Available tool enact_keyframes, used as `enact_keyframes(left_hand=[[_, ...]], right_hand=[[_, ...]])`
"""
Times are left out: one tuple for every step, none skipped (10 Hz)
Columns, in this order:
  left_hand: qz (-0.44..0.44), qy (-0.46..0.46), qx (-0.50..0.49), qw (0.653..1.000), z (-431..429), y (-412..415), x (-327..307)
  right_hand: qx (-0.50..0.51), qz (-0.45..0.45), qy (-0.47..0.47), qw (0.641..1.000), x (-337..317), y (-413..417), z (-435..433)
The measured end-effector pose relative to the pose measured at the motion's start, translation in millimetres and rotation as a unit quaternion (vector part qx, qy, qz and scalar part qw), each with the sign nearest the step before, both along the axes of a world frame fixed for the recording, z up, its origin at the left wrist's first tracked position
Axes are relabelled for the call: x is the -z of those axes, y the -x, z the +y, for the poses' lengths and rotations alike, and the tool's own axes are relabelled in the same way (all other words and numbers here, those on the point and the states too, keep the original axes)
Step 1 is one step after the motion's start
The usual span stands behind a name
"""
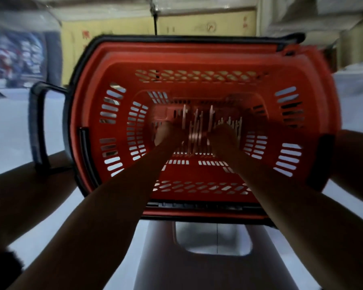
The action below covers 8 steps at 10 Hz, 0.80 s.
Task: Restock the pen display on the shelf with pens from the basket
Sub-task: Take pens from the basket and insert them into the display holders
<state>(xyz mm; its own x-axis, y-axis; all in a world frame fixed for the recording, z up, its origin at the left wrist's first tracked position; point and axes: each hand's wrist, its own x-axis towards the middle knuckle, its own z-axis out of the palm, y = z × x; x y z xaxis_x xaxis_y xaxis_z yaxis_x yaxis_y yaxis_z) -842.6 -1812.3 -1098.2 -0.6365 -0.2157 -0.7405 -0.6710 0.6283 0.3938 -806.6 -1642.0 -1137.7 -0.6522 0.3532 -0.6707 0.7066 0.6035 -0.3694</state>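
A red plastic basket [197, 59] with a black rim and handles fills the middle of the head view. It rests on a brown stool. Several pale pens [197, 124] lie on its floor, blurred. Both my arms reach down into it. My left hand [166, 132] is at the left end of the pens and my right hand [224, 135] is at their right end. The picture is smeared by motion, so the fingers of both hands do not show clearly. The pen display and its shelf are not in view.
A brown stool [197, 268] with a cut-out handle stands under the basket on a pale floor. A black handle [38, 126] sticks out at the basket's left. Yellowish cartons [113, 28] stand behind, and colourful goods [17, 57] at far left.
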Motion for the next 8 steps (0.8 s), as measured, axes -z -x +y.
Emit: enact_keyframes(left_hand=[[0.03,-0.038,0.004,0.999,-11,2,-19],[0.048,-0.118,-0.02,0.992,-12,5,-75],[0.086,-0.147,0.009,0.985,-15,6,-128],[0.097,-0.189,-0.006,0.977,-17,-1,-183],[0.144,-0.204,-0.014,0.968,-23,-11,-227],[0.179,-0.234,-0.021,0.955,-29,-24,-273],[0.217,-0.285,-0.023,0.934,-29,-44,-320],[0.218,-0.365,-0.038,0.904,-34,-66,-357]], right_hand=[[0.004,0.019,0.04,0.999,-65,3,-1],[0.019,0.066,0.065,0.996,-115,1,0],[-0.024,0.082,0.009,0.996,-171,5,-5],[-0.047,0.091,-0.015,0.995,-222,3,-8],[-0.035,0.148,0.012,0.988,-267,-7,-9],[-0.035,0.211,0.052,0.976,-313,-18,-9],[-0.037,0.26,0.115,0.958,-354,-33,-8],[-0.067,0.297,0.165,0.938,-393,-51,1]])
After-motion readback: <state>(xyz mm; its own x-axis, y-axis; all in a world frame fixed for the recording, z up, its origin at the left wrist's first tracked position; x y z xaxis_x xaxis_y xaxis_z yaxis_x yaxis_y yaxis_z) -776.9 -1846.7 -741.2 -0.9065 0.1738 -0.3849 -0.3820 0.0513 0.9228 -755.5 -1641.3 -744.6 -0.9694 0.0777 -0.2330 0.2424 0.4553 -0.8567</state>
